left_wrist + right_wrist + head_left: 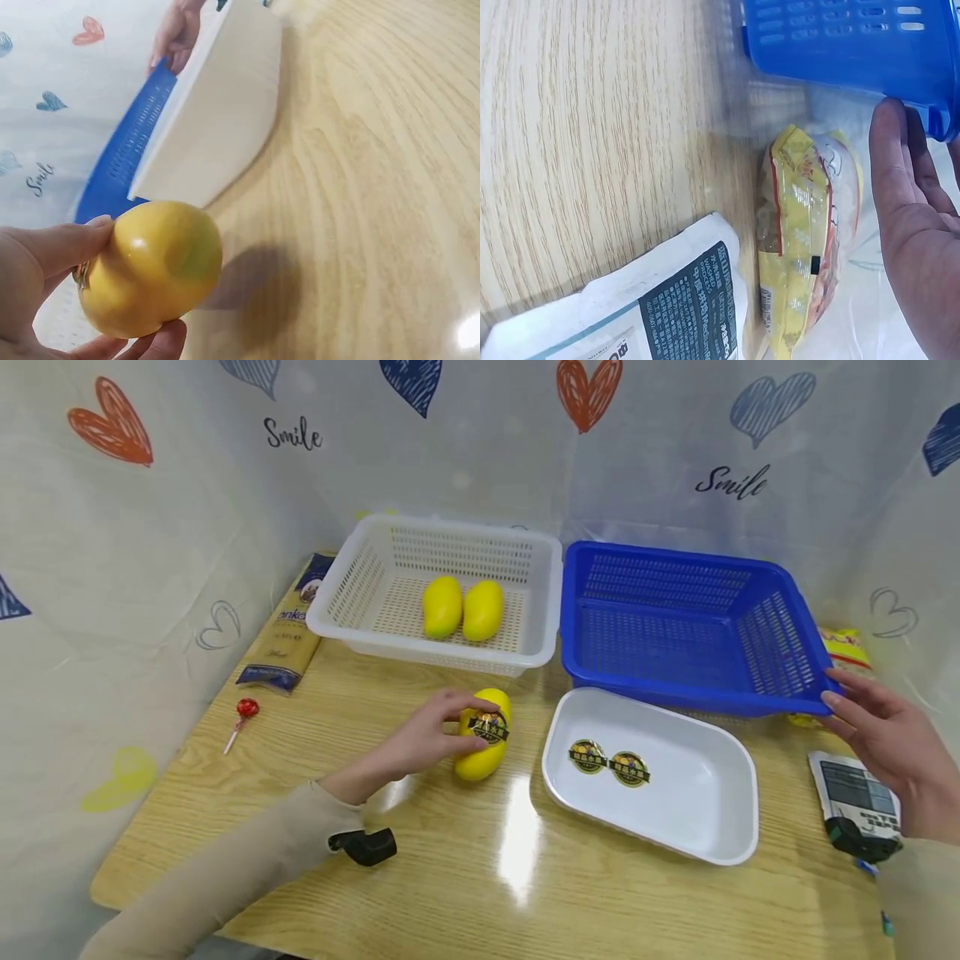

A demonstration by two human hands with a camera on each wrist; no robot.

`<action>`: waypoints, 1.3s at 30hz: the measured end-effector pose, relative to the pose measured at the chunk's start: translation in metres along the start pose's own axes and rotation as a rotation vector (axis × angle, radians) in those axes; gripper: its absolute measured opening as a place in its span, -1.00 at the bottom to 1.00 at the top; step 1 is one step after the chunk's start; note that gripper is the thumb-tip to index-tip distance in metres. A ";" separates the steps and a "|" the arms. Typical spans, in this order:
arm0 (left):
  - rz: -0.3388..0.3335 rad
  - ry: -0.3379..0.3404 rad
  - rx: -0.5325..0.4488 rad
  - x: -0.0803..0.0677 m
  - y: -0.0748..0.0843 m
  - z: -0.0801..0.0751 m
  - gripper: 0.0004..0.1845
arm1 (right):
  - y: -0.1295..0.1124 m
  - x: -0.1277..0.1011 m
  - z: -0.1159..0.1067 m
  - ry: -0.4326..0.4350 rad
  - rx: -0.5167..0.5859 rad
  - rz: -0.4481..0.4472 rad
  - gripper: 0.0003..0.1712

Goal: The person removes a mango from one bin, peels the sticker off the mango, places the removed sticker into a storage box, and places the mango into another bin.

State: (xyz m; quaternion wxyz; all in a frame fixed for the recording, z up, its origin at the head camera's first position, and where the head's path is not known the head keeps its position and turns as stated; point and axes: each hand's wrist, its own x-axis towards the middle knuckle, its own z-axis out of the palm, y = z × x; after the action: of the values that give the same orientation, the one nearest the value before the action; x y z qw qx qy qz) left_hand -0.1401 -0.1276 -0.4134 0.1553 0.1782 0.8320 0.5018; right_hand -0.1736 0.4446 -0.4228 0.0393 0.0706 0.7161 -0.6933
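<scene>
Gripping the stickered mango (483, 735) with your left hand (427, 731) beside the white tray (720, 835), you rest open right hand (892, 752) on the blue basket (787, 702); the sticker looks next to peel.

Mango (483, 745) before basket (337, 610) (tray (697, 827) seemingly rightward)

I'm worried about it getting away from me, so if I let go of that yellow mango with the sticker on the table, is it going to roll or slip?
The mango looks rounded and smooth, so it may roll sideways on the glossy table. Its oblong shape probably limits that. The left hand grips it easily, suggesting it is firm, not slippery.
</scene>
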 end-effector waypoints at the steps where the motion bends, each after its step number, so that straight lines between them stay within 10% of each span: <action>1: -0.009 0.011 -0.006 0.002 -0.003 0.002 -0.53 | 0.000 0.000 0.000 0.000 -0.003 -0.001 -0.27; 15: -0.103 0.046 0.005 0.011 -0.020 0.012 -0.50 | -0.002 -0.001 -0.002 0.001 -0.082 0.011 -0.25; 23: -0.102 0.023 -0.011 0.012 -0.022 0.011 -0.47 | -0.023 -0.002 0.007 0.094 -0.748 -0.057 -0.28; 31: -0.055 0.027 0.034 0.012 -0.023 0.009 -0.47 | -0.075 -0.027 0.089 0.214 -0.857 -0.262 -0.45; 39: -0.068 0.009 -0.065 0.013 -0.023 0.009 -0.43 | -0.098 -0.052 0.187 -0.147 -0.822 -0.358 -0.69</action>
State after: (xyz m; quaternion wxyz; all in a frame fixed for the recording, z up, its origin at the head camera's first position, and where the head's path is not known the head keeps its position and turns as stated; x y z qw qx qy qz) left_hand -0.1508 -0.1247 -0.4386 0.1740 0.1423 0.8216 0.5238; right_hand -0.1451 0.2529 -0.3251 -0.0057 -0.1253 0.9281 -0.3506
